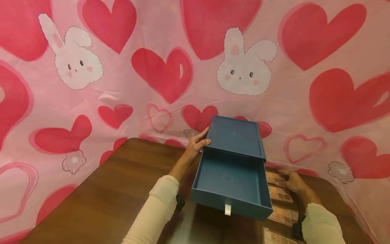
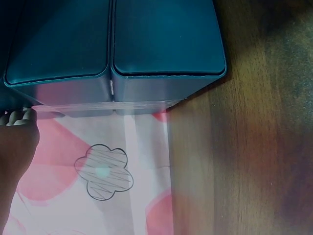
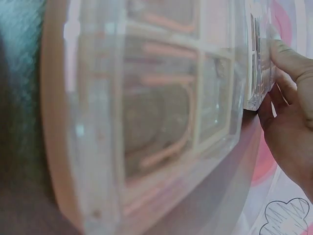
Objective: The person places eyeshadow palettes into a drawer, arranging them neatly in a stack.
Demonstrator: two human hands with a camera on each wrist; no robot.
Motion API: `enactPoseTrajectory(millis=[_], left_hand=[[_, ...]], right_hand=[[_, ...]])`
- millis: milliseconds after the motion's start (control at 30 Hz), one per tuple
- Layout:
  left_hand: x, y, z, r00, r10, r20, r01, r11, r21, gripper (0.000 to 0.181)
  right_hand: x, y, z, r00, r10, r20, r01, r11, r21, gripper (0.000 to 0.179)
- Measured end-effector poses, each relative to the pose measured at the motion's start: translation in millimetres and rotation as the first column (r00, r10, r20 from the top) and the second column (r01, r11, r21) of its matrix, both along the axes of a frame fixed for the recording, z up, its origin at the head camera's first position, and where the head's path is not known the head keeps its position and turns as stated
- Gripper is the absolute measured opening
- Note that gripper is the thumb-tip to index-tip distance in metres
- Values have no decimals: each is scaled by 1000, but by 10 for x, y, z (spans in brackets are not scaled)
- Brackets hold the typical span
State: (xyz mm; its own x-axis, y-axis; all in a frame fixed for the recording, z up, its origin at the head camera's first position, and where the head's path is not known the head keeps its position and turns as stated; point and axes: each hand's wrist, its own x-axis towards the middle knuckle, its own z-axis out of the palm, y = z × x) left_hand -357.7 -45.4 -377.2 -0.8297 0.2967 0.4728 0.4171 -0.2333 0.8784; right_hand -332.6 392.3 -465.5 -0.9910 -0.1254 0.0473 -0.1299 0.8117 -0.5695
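Note:
A blue drawer box [image 1: 236, 135] stands at the table's back with its top drawer [image 1: 210, 200] pulled out toward me. No contents show inside that drawer, which has a pale pull tab [image 1: 228, 209]. My left hand [image 1: 195, 145] holds the box's left side, thumb at the front upper corner. In the left wrist view, the bent fingers lie beside the blue box [image 2: 166, 39]. To the right of the box, my right hand [image 1: 294, 183] grips the farthest eyeshadow palette [image 1: 272, 177] at its edge. The right wrist view shows thumb and fingers pinching that clear-lidded palette [image 3: 255, 54].
More palettes lie in a column on the right: one behind the drawer's side [image 1: 280, 194], another [image 1: 284, 215] nearer, and one [image 1: 278, 237] at the bottom edge. The brown wooden table [image 1: 100, 193] meets a pink heart-patterned cloth [image 1: 207, 95] at its back.

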Motion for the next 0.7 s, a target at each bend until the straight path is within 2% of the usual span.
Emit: enactPoseTrajectory(millis=[67,233,300,467,633,700], left_hand=[[4,-4,5,1000,10,-4,-10,1000,-4,69],[22,-34,24,1000,30,3,-30,1000,-8,70],[31,-47,27,999,32,9,-32,999,-13,70],[56,-66,24,999,31,21,-31,999,-28,71],[56,-61,34,998,64,14,-63,997,-46,70],[45,-47,45,998,60,13,-59,997,-47,69]], right_hand=[[-17,6,-17,1000,25,-5,-25,1000,-7,73],[-63,36,-75,984,157,-83,-159,987,-13,73],[-62,33,-76,980,177,-91,-178,984,-3,73],[-10,-27,-69,992,112,-61,-112,994,8,69],[38,-63,-43,996,63,-67,-62,998,14,65],[50,-52,-24,996,47,-73,-47,999,3,65]])
